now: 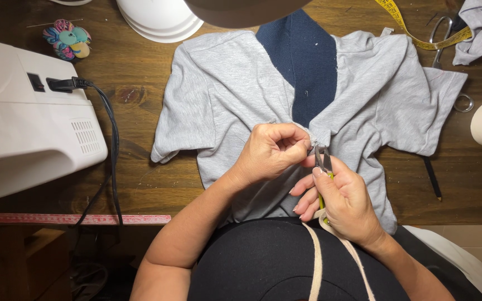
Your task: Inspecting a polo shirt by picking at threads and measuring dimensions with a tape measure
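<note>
2 hands close together over grey garment (224, 95) on wooden table (135, 95): left hand (271, 153) pinches fabric at navy collar (305, 61) point; right hand (344, 200) grips thread snips (323, 161), tips touching seam.

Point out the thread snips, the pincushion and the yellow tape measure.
thread snips (323, 159): head view, on the metal blades.
pincushion (67, 39): head view, on its colourful top.
yellow tape measure (403, 21): head view, on the strip's upper run.
</note>
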